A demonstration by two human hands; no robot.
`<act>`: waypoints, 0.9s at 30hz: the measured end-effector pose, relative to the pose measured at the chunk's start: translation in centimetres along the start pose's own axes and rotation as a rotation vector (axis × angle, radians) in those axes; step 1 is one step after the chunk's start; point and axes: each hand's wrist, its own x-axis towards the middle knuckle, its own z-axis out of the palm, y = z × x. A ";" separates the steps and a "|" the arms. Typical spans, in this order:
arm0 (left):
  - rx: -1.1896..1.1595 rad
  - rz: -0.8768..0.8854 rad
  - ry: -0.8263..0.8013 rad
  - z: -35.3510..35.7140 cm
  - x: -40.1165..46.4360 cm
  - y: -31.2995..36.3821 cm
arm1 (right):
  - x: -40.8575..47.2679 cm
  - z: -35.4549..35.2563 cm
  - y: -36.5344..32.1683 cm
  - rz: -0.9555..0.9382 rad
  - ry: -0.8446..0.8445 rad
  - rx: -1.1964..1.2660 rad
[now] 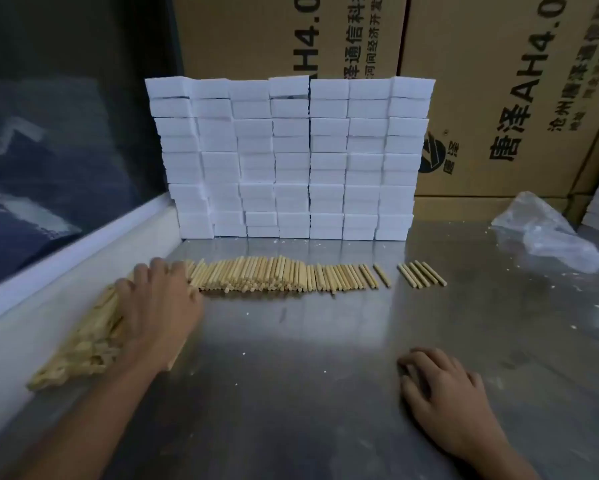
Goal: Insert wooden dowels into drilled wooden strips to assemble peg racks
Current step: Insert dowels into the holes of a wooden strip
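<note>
A long row of short wooden dowels (pixel 277 277) lies side by side across the metal table (pixel 291 358), with a few set apart at its right end (pixel 422 274). At the left, a heap of longer wooden strips (pixel 83 344) lies slanted along the table's edge. My left hand (pixel 159 303) rests palm down on the strips, its fingers reaching the left end of the dowel row. My right hand (pixel 436 386) lies on the bare table at the lower right, fingers loosely curled, holding nothing.
A wall of stacked white foam blocks (pixel 291 157) stands behind the dowels. Large cardboard boxes (pixel 492 98) rise behind it. Crumpled clear plastic (pixel 547 233) lies at the right. A dark window with a white sill (pixel 66 251) borders the left.
</note>
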 end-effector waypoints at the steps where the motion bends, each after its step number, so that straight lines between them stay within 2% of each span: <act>1: 0.045 -0.051 -0.077 0.0 0.6 -0.4 | -0.1 0.0 -0.1 -0.008 0.005 0.002; 4: 0.057 -0.123 -0.219 0.5 1.7 -1.1 | 0.1 0.1 -0.1 0.005 0.037 -0.010; 6: 0.033 -0.131 -0.250 1.1 1.7 -0.8 | 0.2 0.1 -0.2 0.013 0.038 0.000; 12: 0.018 -0.175 -0.267 1.9 1.8 -1.5 | 1.7 -0.1 -0.6 0.031 0.046 -0.044; 17: -0.084 -0.169 -0.188 1.9 2.1 -1.6 | 4.6 -0.1 -1.2 0.025 0.021 0.007; 21: -0.155 -0.241 -0.247 1.6 2.5 -1.5 | 7.0 0.1 -1.8 0.039 0.019 0.075; 23: -0.143 -0.224 -0.206 1.6 2.4 -1.4 | 8.1 0.4 -2.2 0.039 0.013 0.100; 27: -0.183 -0.108 0.048 1.0 1.6 0.8 | 10.3 1.2 -3.2 0.031 0.067 0.193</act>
